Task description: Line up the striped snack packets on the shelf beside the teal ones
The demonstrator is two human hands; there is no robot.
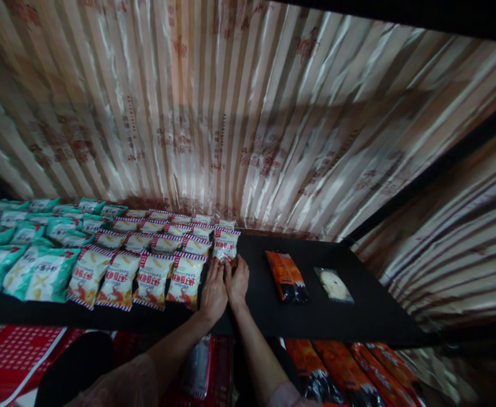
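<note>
Both my hands meet at the near end of a cream snack bag [225,247] with a blue-and-red striped edge and red lettering. My left hand [214,291] has its fingers close together on the bag's lower edge. Beside it, my right hand [236,280] closes on the right part of that same edge. The fingertips' undersides are hidden. Matching cream bags [186,278] lie in rows just left of my hands, tilted and overlapping. This bag lies at the right end of those rows, on a black shelf [254,311].
Teal snack bags [51,275] fill the shelf's left end. To the right lie an orange-and-black packet [287,277] and a clear packet with pale contents [334,284]. Below are a red basket [13,356] and several orange packets [341,362]. Striped sheeting [197,113] hangs behind.
</note>
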